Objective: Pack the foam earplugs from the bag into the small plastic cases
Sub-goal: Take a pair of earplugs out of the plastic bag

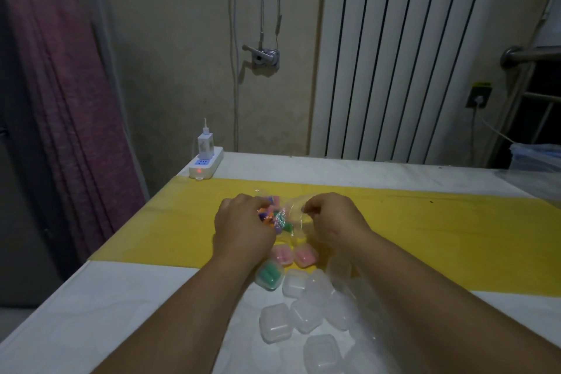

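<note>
A clear plastic bag (293, 215) of coloured foam earplugs (283, 223) lies on the yellow strip of the table. My left hand (241, 228) has its fingers curled into the bag among the earplugs. My right hand (331, 220) pinches the bag's film on the right side. Just in front of the bag lie two small cases with pink earplugs (282, 255) (305, 256) and one with green earplugs (268, 276). Several empty clear cases (274, 322) lie between my forearms.
The white table (121, 297) carries a yellow cloth strip (425, 231). A white power strip with a charger (205, 161) sits at the far left corner. A plastic-wrapped stack (534, 158) stands at the far right. A curtain (60, 100) hangs on the left.
</note>
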Available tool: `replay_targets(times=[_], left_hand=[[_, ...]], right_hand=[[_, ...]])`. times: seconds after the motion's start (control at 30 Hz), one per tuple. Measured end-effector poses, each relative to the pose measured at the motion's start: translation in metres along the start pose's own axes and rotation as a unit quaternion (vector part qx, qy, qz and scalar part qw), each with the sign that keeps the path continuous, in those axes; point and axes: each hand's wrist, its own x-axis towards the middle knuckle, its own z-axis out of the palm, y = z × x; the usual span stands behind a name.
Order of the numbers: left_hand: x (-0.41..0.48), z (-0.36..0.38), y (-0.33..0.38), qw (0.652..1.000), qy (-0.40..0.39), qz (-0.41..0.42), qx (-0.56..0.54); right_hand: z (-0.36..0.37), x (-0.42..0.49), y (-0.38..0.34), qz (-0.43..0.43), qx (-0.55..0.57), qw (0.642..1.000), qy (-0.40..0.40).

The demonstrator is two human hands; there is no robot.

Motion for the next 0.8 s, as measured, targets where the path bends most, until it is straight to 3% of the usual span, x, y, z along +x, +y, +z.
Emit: replay_targets(times=[0.17, 0.47, 0.63, 0.8], left_hand=[[0.002, 0.007, -0.004, 0.998, -0.011, -0.002, 0.06], [0.005, 0.012, -0.009, 1.0, 0.007, 0.015, 0.019], [0.005, 0.014, -0.01, 1.0, 0.011, 0.012, 0.017], [0.007, 0.016, -0.012, 1.0, 0.012, 0.001, 0.012]], right_hand=[[0.011, 0.01, -0.01, -0.033, -0.041, 0.998, -0.032], [0.027, 0.027, -0.017, -0.108, -0.12, 0.986, -0.033], [0.021, 0.019, -0.025, -0.108, -0.074, 0.988, -0.087], [0.02, 0.016, -0.035, -0.122, -0.099, 0.979, -0.128]])
